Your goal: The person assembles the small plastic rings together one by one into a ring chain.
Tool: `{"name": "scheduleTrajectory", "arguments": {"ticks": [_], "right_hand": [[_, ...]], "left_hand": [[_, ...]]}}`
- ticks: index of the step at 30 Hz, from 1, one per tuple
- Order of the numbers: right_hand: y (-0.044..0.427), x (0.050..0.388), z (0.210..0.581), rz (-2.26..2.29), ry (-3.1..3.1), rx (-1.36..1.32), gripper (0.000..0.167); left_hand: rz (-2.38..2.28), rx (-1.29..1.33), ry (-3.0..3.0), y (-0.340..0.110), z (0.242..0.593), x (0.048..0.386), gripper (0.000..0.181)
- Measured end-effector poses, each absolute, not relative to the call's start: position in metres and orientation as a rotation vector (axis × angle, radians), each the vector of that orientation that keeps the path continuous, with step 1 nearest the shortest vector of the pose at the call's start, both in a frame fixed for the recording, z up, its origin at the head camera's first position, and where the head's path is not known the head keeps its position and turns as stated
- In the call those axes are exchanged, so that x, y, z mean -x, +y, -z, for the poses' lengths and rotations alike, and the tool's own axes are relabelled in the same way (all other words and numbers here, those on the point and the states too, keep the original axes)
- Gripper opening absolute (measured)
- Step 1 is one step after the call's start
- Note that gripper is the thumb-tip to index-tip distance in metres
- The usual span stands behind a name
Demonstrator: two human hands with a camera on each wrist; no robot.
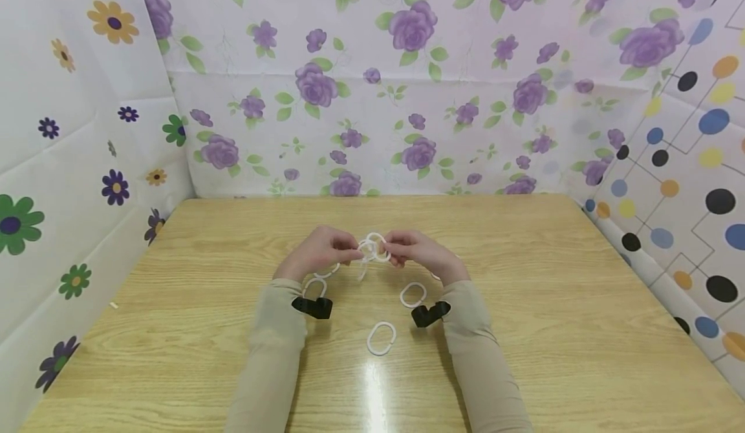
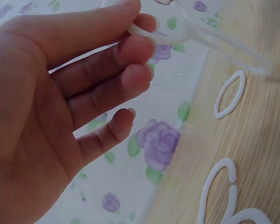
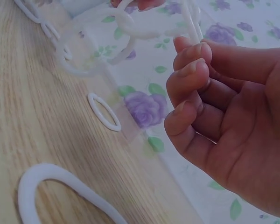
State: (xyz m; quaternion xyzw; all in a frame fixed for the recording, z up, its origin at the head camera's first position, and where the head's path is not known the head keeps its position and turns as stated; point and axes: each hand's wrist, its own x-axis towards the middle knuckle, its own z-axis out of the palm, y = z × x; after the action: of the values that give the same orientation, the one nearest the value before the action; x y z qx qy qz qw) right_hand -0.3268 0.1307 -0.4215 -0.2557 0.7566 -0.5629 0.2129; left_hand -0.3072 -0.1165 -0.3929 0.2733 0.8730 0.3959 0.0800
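Observation:
My left hand (image 1: 320, 249) pinches a white plastic oval link (image 2: 163, 36) between thumb and index finger. A second white link (image 2: 233, 49) hangs from it, blurred. Facing it, my right hand (image 1: 421, 252) pinches another white link (image 1: 377, 234) between thumb and fingertips. The held links meet or overlap between the two hands, above the table; I cannot tell whether the right hand's link is hooked through the left one. In the right wrist view, the hanging link (image 3: 60, 53) dangles below the others, and the remaining right fingers (image 3: 182, 121) are loosely curled.
Several loose white links lie on the wooden table (image 1: 174, 355): a near link (image 1: 369, 339) with a small gap, one by the right wrist (image 1: 402, 295), and others partly behind the left wrist. A small pale scrap (image 1: 113, 305) lies at the left edge. Patterned sheets surround the table.

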Motion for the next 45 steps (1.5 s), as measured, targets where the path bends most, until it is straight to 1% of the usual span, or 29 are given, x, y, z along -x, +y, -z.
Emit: {"name": "scheduleTrajectory", "arguments": {"ticks": [14, 17, 21, 24, 26, 34, 38, 42, 45], "right_hand": [[0.138, 0.324, 0.418, 1.496, 2.163, 0.736, 0.035], [0.139, 0.324, 0.417, 1.515, 2.174, 0.730, 0.028], [0.140, 0.323, 0.416, 1.576, 2.169, 0.740, 0.013], [0.140, 0.322, 0.415, 1.616, 2.130, 0.789, 0.008], [0.141, 0.322, 0.415, 1.632, 2.097, 0.813, 0.009], [0.140, 0.322, 0.413, 1.666, 2.065, 0.779, 0.028], [0.140, 0.321, 0.411, 1.687, 2.095, 0.746, 0.030], [0.140, 0.319, 0.409, 1.710, 2.136, 0.711, 0.029], [0.140, 0.318, 0.408, 1.729, 2.140, 0.701, 0.029]], "left_hand": [[-1.140, -0.777, 2.607, -0.114, 0.394, 0.307, 0.023], [-1.141, -0.777, 2.592, -0.115, 0.394, 0.307, 0.022], [-1.114, -0.789, 2.582, -0.116, 0.395, 0.307, 0.022], [-1.091, -0.801, 2.578, -0.116, 0.396, 0.308, 0.022], [-1.082, -0.799, 2.574, -0.116, 0.397, 0.308, 0.021], [-1.072, -0.784, 2.517, -0.117, 0.398, 0.309, 0.017], [-1.060, -0.792, 2.500, -0.118, 0.399, 0.309, 0.014], [-1.050, -0.795, 2.506, -0.119, 0.398, 0.308, 0.009], [-1.037, -0.799, 2.511, -0.119, 0.397, 0.307, 0.011]]}}
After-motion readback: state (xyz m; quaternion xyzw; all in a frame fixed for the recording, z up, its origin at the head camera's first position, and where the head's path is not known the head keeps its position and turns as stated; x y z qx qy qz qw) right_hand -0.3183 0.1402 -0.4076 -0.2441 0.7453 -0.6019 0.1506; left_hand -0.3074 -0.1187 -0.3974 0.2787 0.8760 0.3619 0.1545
